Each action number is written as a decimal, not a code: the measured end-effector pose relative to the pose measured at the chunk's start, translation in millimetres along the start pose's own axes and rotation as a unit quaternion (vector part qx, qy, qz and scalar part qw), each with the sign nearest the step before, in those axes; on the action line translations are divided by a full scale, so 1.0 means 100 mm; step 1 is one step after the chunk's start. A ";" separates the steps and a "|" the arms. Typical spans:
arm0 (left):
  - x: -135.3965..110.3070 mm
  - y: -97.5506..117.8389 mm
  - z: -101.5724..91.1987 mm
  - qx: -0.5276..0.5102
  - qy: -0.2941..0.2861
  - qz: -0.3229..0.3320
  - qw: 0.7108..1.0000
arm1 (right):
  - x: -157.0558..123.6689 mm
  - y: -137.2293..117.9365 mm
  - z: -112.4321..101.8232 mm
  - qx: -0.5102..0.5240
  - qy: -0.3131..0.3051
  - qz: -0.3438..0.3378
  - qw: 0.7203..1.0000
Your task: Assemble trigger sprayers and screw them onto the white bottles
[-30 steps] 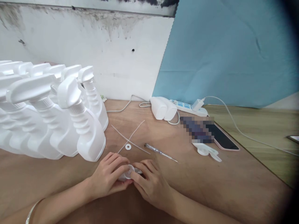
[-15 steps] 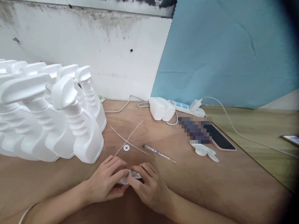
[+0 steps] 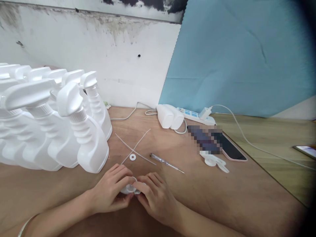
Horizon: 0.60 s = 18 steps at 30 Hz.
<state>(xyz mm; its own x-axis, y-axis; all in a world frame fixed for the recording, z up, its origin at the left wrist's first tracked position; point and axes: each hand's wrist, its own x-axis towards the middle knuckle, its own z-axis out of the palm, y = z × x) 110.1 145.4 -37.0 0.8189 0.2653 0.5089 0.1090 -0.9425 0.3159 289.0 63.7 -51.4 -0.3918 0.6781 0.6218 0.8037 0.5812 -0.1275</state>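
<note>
My left hand [image 3: 115, 188] and my right hand [image 3: 158, 196] meet near the front of the table, both closed on a small white plastic sprayer part [image 3: 128, 189]. Fingers cover much of it, and its exact shape is hard to make out. Just beyond my hands lie a white washer [image 3: 132, 157] and two thin white tubes [image 3: 142, 155] that cross each other. Right of them rests a screwdriver [image 3: 166, 162] with a clear handle, pointing to the right.
Several white spray bottles [image 3: 92, 148] stand in rows at left. Two white containers [image 3: 166, 118] lie by a power strip [image 3: 195, 115] at the back. Phones, one with a pink edge [image 3: 232, 148], and a loose white plastic piece [image 3: 214, 160] lie at right.
The white part has turned between my hands, now showing a rounded opening instead of its clear, boxy side. My fingers have shifted slightly around it.
</note>
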 end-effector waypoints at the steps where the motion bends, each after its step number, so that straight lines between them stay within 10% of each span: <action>1: 0.00 0.00 0.00 -0.006 -0.001 -0.002 1.000 | 0.00 0.00 0.00 -0.004 0.003 0.001 1.000; 18: -0.02 -0.01 0.00 -0.022 0.022 -0.077 0.997 | -0.01 0.02 0.00 0.040 -0.013 0.132 0.990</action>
<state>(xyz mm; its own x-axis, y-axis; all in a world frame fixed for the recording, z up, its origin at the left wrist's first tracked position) 108.2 145.3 -38.6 0.7684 0.4150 0.4872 0.2056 -0.8810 0.4262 291.2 64.6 -52.2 -0.1850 0.8220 0.5385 0.8419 0.4153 -0.3446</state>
